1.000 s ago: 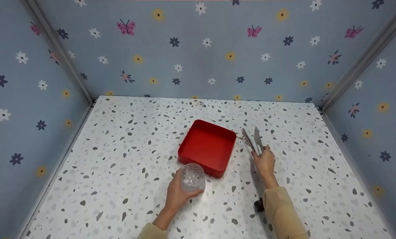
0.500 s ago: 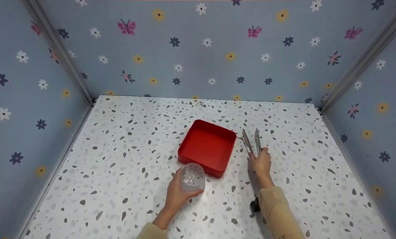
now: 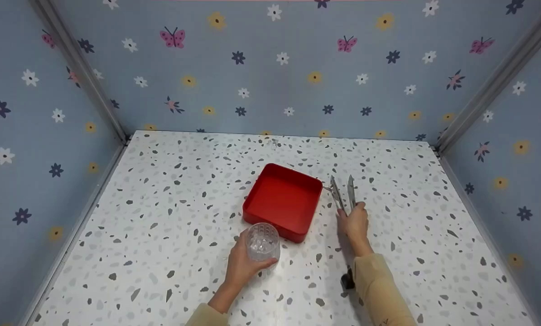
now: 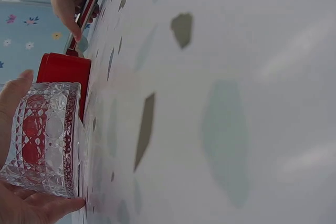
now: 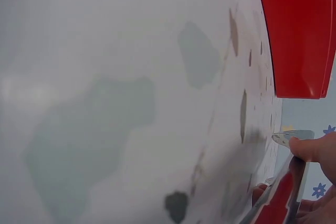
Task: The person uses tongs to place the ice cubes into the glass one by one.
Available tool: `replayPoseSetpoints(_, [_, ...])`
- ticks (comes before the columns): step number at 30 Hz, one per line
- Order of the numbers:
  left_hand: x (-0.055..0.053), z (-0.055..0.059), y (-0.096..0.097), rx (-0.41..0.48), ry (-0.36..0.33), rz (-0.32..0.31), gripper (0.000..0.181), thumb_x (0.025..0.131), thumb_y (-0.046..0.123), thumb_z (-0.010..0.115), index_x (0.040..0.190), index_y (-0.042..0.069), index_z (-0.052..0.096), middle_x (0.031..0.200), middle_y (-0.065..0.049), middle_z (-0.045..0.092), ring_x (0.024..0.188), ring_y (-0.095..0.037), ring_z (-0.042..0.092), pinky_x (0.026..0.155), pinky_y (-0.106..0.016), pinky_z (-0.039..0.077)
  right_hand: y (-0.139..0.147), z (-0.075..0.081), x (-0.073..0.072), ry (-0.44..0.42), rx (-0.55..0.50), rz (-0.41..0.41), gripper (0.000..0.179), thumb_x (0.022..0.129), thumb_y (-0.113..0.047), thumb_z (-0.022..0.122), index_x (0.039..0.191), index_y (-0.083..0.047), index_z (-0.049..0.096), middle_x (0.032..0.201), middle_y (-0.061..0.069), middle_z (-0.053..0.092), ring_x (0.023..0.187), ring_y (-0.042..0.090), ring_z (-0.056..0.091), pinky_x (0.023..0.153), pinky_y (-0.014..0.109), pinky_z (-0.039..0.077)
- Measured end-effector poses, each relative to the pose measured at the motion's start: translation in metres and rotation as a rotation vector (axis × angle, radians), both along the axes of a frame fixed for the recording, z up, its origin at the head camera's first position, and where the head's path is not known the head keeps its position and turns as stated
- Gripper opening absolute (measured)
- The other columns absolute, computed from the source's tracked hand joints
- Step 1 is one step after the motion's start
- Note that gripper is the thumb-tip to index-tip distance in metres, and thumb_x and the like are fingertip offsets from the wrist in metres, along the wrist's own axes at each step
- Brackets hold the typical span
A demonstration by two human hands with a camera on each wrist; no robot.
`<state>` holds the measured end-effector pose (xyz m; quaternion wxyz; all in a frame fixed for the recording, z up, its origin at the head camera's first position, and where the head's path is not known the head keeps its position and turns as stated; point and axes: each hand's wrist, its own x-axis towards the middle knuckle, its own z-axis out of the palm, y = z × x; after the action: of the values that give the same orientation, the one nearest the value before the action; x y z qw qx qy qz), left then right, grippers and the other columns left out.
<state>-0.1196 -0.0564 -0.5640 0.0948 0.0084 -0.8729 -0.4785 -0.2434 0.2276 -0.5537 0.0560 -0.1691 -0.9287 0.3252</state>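
My left hand (image 3: pixel 243 267) holds a clear cut-glass tumbler (image 3: pixel 263 243) by its side, thumb on one side and fingers on the other. In the left wrist view the tumbler (image 4: pixel 44 137) shows its diamond pattern, and red shows through it. The glass stands at the near edge of a square red box (image 3: pixel 282 201), whose inside shows a bare red floor. To the right of the box, my right hand (image 3: pixel 355 224) grips metal tongs (image 3: pixel 338 194). Their two arms are spread and point away from me, with nothing visible between the tips.
A white speckled tabletop (image 3: pixel 161 226) lies under everything. Blue flowered panels (image 3: pixel 270 68) rise at the back and both sides, with grey metal posts (image 3: pixel 84 68) at the corners. A small black device (image 3: pixel 347 280) sits at the right wrist.
My right hand has shifted slightly left and a little toward me with the tongs, then nearly stopped. The left hand, tumbler and red box have stayed in place.
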Motion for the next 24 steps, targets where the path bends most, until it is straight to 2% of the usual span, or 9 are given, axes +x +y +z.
replayPoseSetpoints(10, [-0.001, 0.000, 0.000, 0.008, 0.003, -0.011, 0.106, 0.046, 0.053, 0.080, 0.129, 0.005, 0.034, 0.119, -0.012, 0.050, 0.110, -0.028, 0.047, 0.089, -0.041, 0.041, 0.003, -0.001, 0.001, 0.009, 0.012, 0.016, 0.053, 0.084, -0.025, 0.060, 0.113, 0.010, 0.034, 0.098, 0.030, 0.049, 0.090, 0.043, 0.051, 0.076, 0.049, 0.041])
replayPoseSetpoints(17, [0.000, 0.000, 0.000, 0.020, -0.019, -0.013, 0.105, 0.050, 0.053, 0.078, 0.130, 0.006, 0.031, 0.121, -0.013, 0.049, 0.111, -0.029, 0.046, 0.090, -0.042, 0.039, 0.004, 0.002, 0.004, -0.004, 0.019, 0.056, 0.059, 0.083, -0.029, 0.060, 0.116, 0.013, 0.033, 0.102, 0.030, 0.046, 0.092, 0.042, 0.049, 0.079, 0.049, 0.039])
replayPoseSetpoints(24, [0.001, 0.000, 0.001, 0.020, -0.023, -0.006, 0.103, 0.052, 0.050, 0.080, 0.131, 0.008, 0.029, 0.121, -0.012, 0.047, 0.110, -0.030, 0.046, 0.088, -0.045, 0.040, 0.007, 0.005, 0.010, 0.055, 0.073, 0.102, 0.065, 0.081, -0.028, 0.063, 0.120, 0.014, 0.031, 0.104, 0.032, 0.044, 0.095, 0.044, 0.046, 0.082, 0.050, 0.038])
